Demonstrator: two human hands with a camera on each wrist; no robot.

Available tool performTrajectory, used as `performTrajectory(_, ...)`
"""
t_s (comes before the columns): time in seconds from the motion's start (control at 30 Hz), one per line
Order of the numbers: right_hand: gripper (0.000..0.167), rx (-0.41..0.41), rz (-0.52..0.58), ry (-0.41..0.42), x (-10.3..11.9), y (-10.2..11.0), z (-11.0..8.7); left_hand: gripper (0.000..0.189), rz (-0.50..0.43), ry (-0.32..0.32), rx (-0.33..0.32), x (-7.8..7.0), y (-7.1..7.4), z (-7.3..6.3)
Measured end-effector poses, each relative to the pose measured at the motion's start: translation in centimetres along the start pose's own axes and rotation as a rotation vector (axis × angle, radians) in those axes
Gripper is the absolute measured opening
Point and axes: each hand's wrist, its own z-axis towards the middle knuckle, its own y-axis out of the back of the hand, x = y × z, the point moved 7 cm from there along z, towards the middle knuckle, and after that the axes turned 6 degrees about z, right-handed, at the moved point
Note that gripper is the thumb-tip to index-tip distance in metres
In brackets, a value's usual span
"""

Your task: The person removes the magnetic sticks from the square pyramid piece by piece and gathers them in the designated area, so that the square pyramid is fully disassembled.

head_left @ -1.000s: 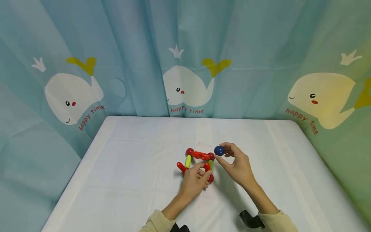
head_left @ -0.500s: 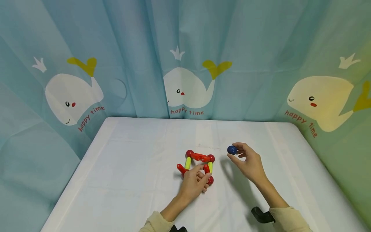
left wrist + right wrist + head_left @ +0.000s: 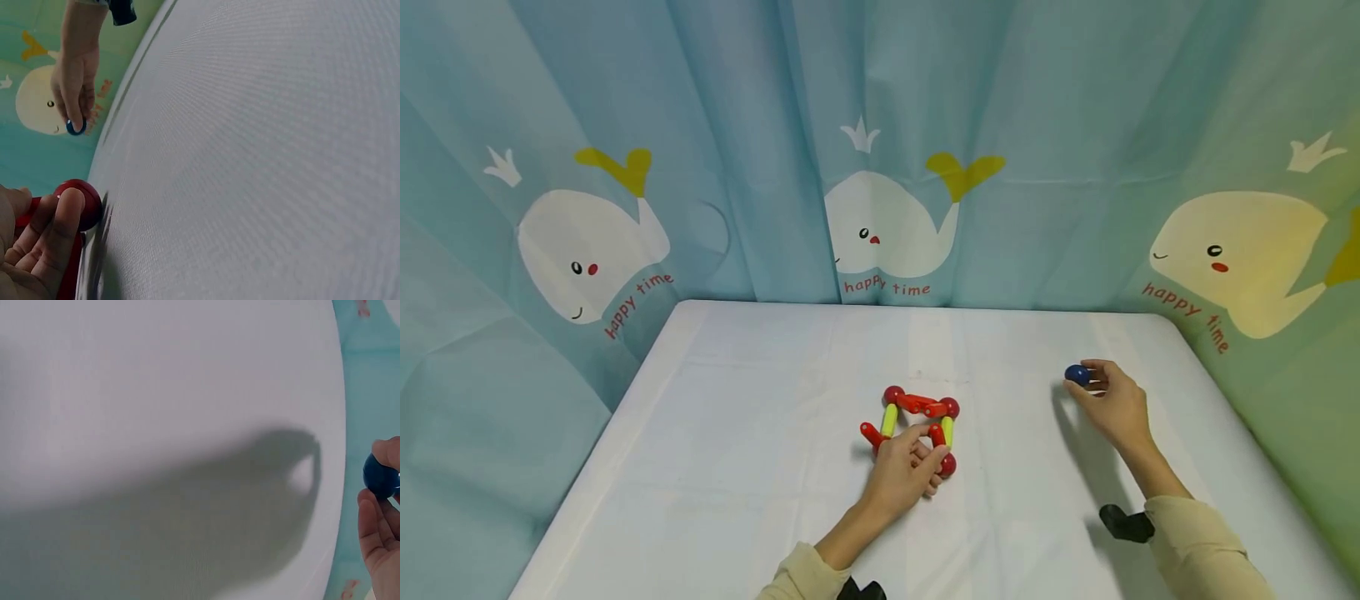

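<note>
My left hand (image 3: 902, 475) pinches an upright red rod (image 3: 937, 435) of a ball-and-rod toy frame on the white table. That frame joins red balls (image 3: 893, 396) with red rods and yellow-green rods (image 3: 889, 421) into a rough square. Part of its near side is hidden behind the left hand. In the left wrist view, the fingers lie against a red ball (image 3: 87, 203). Off to the right, my right hand (image 3: 1116, 408) holds a dark blue ball (image 3: 1077, 375) between thumb and fingertips, raised over the table with a shadow below. The right wrist view shows the blue ball (image 3: 379, 477) too.
A white table (image 3: 760, 375) spreads around the toy frame. Behind it and along both sides hangs a blue-green curtain (image 3: 775, 150) with whale prints. Dark wrist-worn pieces (image 3: 1126, 523) sit by both sleeves.
My right hand has carried the blue ball away from the toy frame, well to the right. The left hand and the frame have stayed in place.
</note>
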Motion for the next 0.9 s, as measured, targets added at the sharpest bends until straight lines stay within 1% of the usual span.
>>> performTrajectory(0.17, 0.046, -0.016, -0.054, -0.072, -2.3, 1.1, 0.6, 0.042, -0.004, -0.002, 0.004, -0.1, 0.0, 0.1)
performTrajectory(0.4, 0.050, -0.006, -0.081, -0.135, -4.2, 1.7, 1.0, 0.043, 0.004, -0.006, 0.008, -0.2, 0.1, 0.0)
performTrajectory(0.6, 0.050, 0.028, -0.109, -0.134, -5.1, 1.4, 1.1, 0.043, 0.016, -0.021, 0.013, -0.1, 0.2, 0.1)
performTrajectory(0.77, 0.049, 0.056, -0.126, -0.127, -5.5, 1.1, 0.8, 0.044, 0.015, -0.020, 0.028, 0.0, 0.0, 0.1)
performTrajectory(0.9, 0.054, 0.071, -0.123, -0.144, -5.7, 0.9, 0.7, 0.044, 0.026, -0.021, 0.026, 0.1, 0.0, 0.2)
